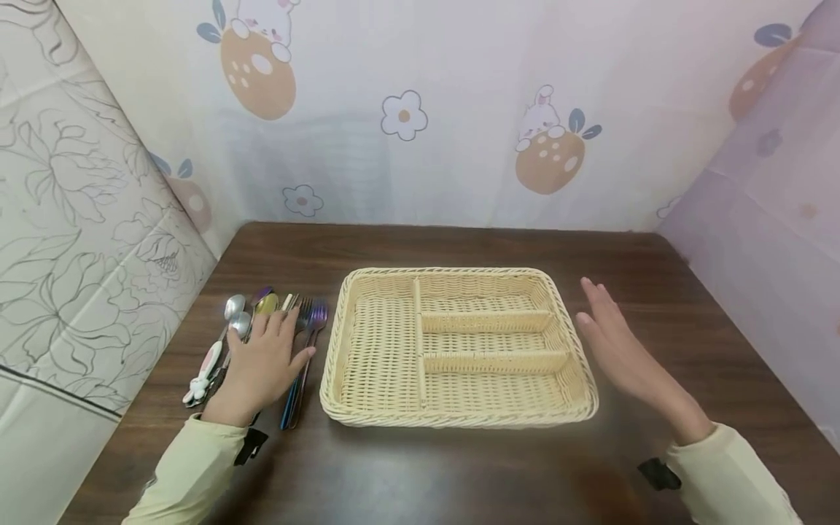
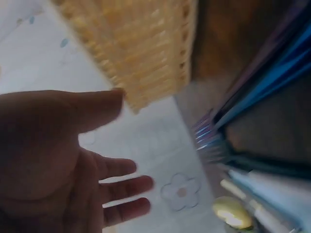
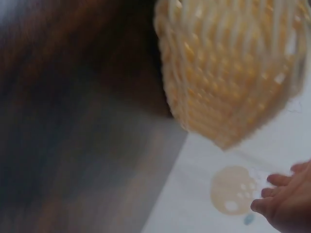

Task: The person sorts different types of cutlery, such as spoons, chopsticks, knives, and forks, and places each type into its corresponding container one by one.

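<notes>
A cream woven basket (image 1: 387, 350) with one tall compartment on the left and three narrow ones on the right lies on the table. Left of it my left hand (image 1: 262, 361), fingers spread, hovers over a group of cutlery and holds nothing. Around that hand show silver spoons (image 1: 234, 306), a gold spoon (image 1: 267, 303), purple-blue forks (image 1: 318, 315) and a white rabbit-shaped handle (image 1: 200, 383); part of the group is hidden beneath the hand. My right hand (image 1: 620, 343), fingers straight, is beside the basket's right rim with nothing in it.
The dark wooden table (image 1: 426, 474) ends at a patterned curtain (image 1: 459, 175) behind. More patterned cloth hangs along the left (image 1: 98, 219) and right sides. The cutlery lies near the table's left edge.
</notes>
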Tool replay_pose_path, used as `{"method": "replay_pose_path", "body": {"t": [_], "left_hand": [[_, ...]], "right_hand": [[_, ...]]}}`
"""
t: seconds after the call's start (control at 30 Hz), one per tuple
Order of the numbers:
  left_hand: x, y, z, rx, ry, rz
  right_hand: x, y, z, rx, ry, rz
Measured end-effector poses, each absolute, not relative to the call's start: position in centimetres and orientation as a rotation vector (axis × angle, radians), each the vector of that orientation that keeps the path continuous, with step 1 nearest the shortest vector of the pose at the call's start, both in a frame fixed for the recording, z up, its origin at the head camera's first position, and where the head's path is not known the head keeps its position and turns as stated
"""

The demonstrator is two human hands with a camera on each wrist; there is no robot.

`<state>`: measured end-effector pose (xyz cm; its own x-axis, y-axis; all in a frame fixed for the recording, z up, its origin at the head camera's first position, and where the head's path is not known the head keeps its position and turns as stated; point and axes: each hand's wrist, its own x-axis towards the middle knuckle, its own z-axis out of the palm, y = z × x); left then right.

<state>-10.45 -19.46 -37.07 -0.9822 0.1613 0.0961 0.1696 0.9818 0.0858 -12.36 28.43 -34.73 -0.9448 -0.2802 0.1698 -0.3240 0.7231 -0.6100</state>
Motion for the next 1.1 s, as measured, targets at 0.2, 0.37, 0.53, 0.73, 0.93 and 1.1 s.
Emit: {"method": "replay_pose_path", "body": {"t": [0.2,0.37,0.53,0.73,0.93,1.1], "left_hand": [[-11.0,-18.2,-39.4,-0.262,-3.02,0.001],[-11.4,-17.6,-40.6,-0.28,-2.974,0.075],[-11.8,-17.2,-41.4,-0.282,-2.946,0.066],[-12.3,-16.9,-41.2,-0.261,-3.019,0.086],[-12.8,-16.9,-40.8,-0.226,-3.162,0.07],[-13.3,-17.2,-40.8,-0.226,-3.191,-0.144]], "right_hand": [[-12.9,28.3,-36.5,0.208,-2.903,1.28],[-13.2,28.1,-37.6,0.036,-2.931,1.457],[-13.2,27.5,-38.6,-0.039,-2.919,1.655],[-13.3,27.1,-39.4,-0.035,-2.857,1.731],[-13.7,26.9,-39.5,0.005,-2.825,1.738],[-13.9,26.7,-39.4,0.001,-2.83,1.749]]}}
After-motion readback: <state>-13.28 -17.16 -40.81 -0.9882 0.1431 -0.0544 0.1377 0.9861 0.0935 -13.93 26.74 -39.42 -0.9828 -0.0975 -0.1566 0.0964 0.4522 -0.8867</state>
